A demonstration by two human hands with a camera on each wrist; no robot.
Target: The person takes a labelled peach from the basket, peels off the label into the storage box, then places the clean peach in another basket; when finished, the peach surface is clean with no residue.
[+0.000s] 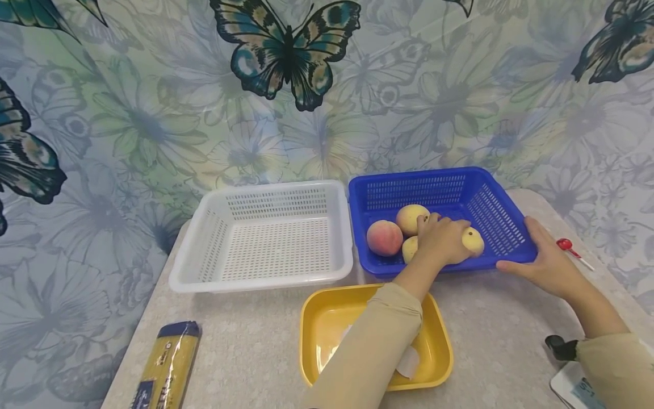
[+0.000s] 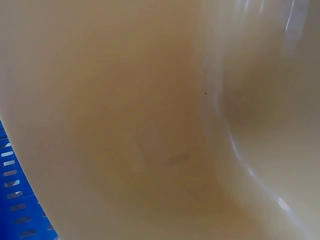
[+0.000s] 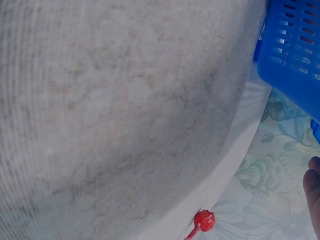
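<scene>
We are reaching our left hand (image 1: 443, 238) into the blue basket (image 1: 503, 234), fingers curled over a yellow peach (image 1: 473, 241) that is sticking out at the hand's right. Whether the hand is truly gripping it or only lying on it, we cannot tell. Around that hand we are counting four fruits in all: the one under the fingers, a second yellow one (image 1: 411, 218) just beyond the knuckles, a third (image 1: 410, 249) peeking out at the hand's left and touching it, and one pink peach (image 1: 384, 237) further left, beside those two. The left wrist view is showing little but a pale blur and a strip of blue mesh.

Our right hand (image 1: 543, 262) is holding the basket's near right corner, thumb along the front rim and fingers on the side wall. Beyond this hand, well apart, a small red-headed object (image 1: 566, 245) is lying on the table (image 1: 245, 341).

Left of the grip, one white basket (image 1: 337, 227) is sitting touching the blue one. Nearer to us, under our left forearm, one yellow tray (image 1: 314, 329) is holding a white scrap (image 1: 409, 363). One spaghetti packet (image 1: 171, 363) is lying far left.
</scene>
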